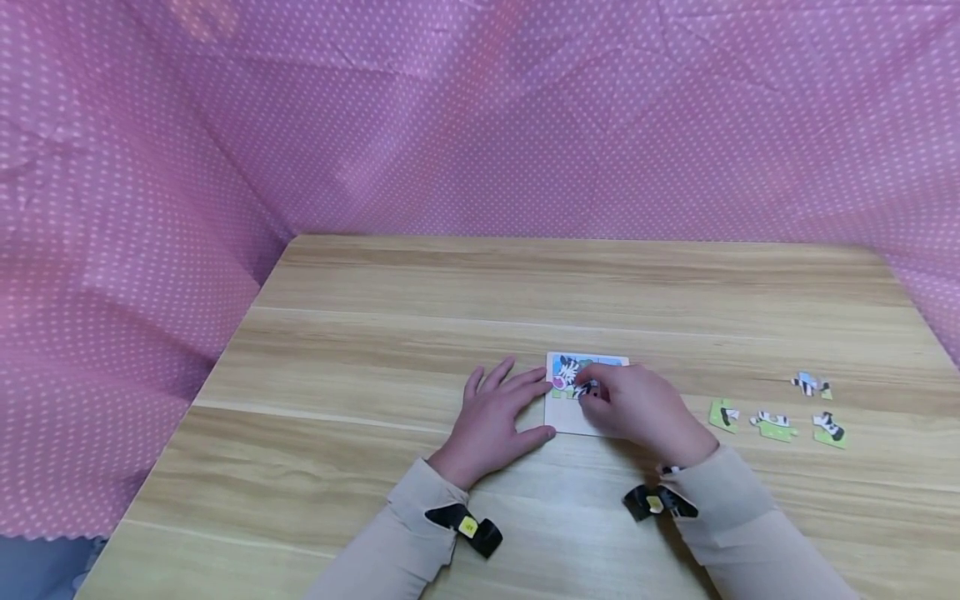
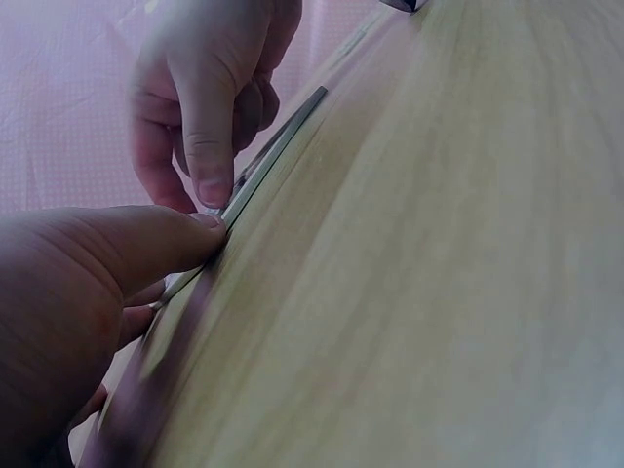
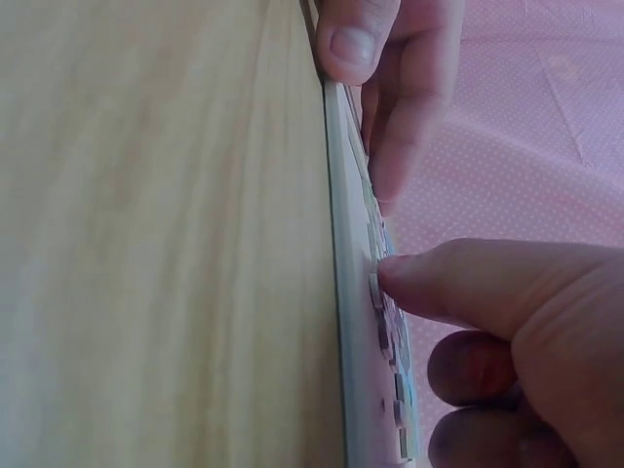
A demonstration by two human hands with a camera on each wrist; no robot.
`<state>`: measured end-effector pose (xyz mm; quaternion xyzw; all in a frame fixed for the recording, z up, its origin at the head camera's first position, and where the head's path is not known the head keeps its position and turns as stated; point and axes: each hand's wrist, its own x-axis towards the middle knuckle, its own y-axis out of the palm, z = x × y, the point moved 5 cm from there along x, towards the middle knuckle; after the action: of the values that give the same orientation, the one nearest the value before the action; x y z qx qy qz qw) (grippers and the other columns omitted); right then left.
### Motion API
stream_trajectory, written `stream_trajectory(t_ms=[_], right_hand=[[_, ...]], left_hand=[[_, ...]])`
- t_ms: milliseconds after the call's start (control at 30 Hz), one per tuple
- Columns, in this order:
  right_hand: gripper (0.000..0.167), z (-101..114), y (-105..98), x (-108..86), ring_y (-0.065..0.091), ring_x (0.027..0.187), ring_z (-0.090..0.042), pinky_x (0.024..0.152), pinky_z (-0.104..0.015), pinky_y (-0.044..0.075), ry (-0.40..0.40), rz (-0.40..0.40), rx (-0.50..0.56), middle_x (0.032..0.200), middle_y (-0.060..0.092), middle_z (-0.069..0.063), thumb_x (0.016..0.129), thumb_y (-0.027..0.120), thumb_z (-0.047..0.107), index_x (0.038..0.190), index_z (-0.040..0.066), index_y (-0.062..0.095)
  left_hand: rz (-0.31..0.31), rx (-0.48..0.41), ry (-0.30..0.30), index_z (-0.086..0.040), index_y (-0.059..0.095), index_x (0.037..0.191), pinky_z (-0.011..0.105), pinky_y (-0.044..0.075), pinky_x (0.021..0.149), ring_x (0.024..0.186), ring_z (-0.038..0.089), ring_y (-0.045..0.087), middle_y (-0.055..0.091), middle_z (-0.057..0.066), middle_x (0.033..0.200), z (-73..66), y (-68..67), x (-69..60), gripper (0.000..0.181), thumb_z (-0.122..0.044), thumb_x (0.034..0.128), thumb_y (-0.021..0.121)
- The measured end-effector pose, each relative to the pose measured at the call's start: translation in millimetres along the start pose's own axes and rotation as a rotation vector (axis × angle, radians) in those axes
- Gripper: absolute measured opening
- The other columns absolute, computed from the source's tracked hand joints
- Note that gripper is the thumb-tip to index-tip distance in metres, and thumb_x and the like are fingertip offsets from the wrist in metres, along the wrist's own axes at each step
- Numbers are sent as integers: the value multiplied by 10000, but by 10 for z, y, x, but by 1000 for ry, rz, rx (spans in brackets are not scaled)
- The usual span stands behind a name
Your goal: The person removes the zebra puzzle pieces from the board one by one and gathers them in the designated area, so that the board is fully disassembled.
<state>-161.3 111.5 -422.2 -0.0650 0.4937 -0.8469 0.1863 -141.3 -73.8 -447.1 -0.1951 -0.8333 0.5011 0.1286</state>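
Note:
A small white puzzle board (image 1: 567,418) lies flat on the table, its upper half covered by joined zebra puzzle pieces (image 1: 566,375). At the board's left edge, my left hand (image 1: 495,423) rests with fingers spread, thumb and forefinger touching the edge. My right hand (image 1: 637,408) reaches over the board's right side, thumb and forefinger pinching a puzzle piece in the picture; the fingers hide much of it. In the right wrist view, the right thumb (image 3: 439,278) touches the edge of the pieces (image 3: 382,322), and the other fingers are curled.
To the right lie several loose puzzle pieces: a green corner piece (image 1: 723,415), a middle piece (image 1: 776,425), another green piece (image 1: 829,429) and a blue-and-white one (image 1: 812,385). The wooden table (image 1: 337,375) meets a pink dotted cloth (image 1: 480,125) behind.

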Motion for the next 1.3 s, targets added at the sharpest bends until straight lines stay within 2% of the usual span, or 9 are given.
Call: stream_trajectory(t_ms=[267,433,667,867,1000,1067,1167,1300], right_hand=[[301,-96,-73,-42,520,609,-125,577,-299,432,60,20,24,756,632,65,934,666,230,1221,144,694],[318,-231,-153,-97,537,646,-164,574,-324,461,115,45,81,790,638,33,944,682,261,1239,141,677],[268,-499,-359,-200,629,811,-177,754,-428,535,130,-7,67,921,709,-3,942,699,265,1155,102,707],[313,-808,-533,-308,569,718,-174,612,-331,484,189,15,78,849,653,-15,956,678,288,1171,60,679],[384,-1019,-662,-389,544,688,-185,581,-331,453,242,12,75,853,622,-40,961,669,323,1211,32,652],[410,-1124,-732,-439,577,753,-224,630,-381,482,243,-1,64,934,631,-101,968,658,316,1235,6,637],[447,-1289,-850,-533,587,929,-370,739,-536,492,258,-41,36,1127,579,-258,981,630,321,1273,-16,608],[516,-1500,-983,-673,430,1147,-555,835,-711,391,308,-83,15,1320,394,-414,1000,583,371,1328,-27,555]], left_hand=[[0,9,4,-269,573,1427,606,62,1185,1512,264,226,435,-117,1551,-1,7,-2,605,-522,891,695],[-2,3,-5,-264,580,1420,612,68,1182,1511,271,229,440,-109,1548,1,-7,-11,599,-508,887,706],[7,3,-16,-274,577,1423,605,55,1185,1516,261,213,433,-121,1551,3,5,-9,597,-505,888,707],[-4,-5,0,-272,582,1420,608,65,1183,1511,263,229,442,-119,1546,-10,1,-7,596,-501,885,712],[-14,-7,8,-272,587,1416,610,75,1180,1507,266,241,449,-121,1541,-10,-2,-8,594,-498,883,716],[-15,-6,7,-274,587,1415,608,75,1181,1507,264,241,448,-123,1541,-5,1,-7,593,-498,882,716],[-11,-2,5,-277,587,1415,606,73,1182,1508,259,238,445,-127,1542,2,9,-4,592,-502,883,712],[-9,2,3,-276,586,1416,611,74,1181,1509,263,235,445,-124,1542,6,7,-7,591,-504,885,708]])
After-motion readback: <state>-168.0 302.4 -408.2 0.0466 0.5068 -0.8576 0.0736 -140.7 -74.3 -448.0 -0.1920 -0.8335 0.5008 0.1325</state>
